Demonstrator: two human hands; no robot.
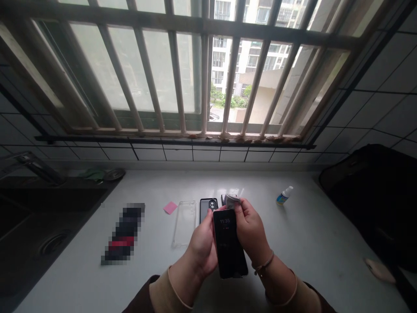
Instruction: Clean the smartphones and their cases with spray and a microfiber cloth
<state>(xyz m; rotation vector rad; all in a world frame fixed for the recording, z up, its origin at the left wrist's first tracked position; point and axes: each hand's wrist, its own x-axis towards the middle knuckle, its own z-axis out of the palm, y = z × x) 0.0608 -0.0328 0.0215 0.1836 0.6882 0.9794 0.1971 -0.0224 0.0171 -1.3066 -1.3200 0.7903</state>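
A dark smartphone (230, 250) showing 11:35 is held upright over the counter. My left hand (202, 243) is closed around its left edge. At its upper right corner, my right hand (252, 224) pinches a folded grey cloth (232, 201) against the top of the phone. Behind the hands lies a black phone case (205, 208), partly hidden by my left hand. A clear phone case (185, 224) rests to its left. Another dark flat object (224, 200) is mostly covered by the cloth.
A pink square (170, 208) and a pixelated dark item (124, 230) lie on the left. The sink (19, 243) with a faucet (39, 167) is far left. A small spray bottle (284, 195) stands right; a black bag (374, 195) sits at the far right. A barred window is ahead.
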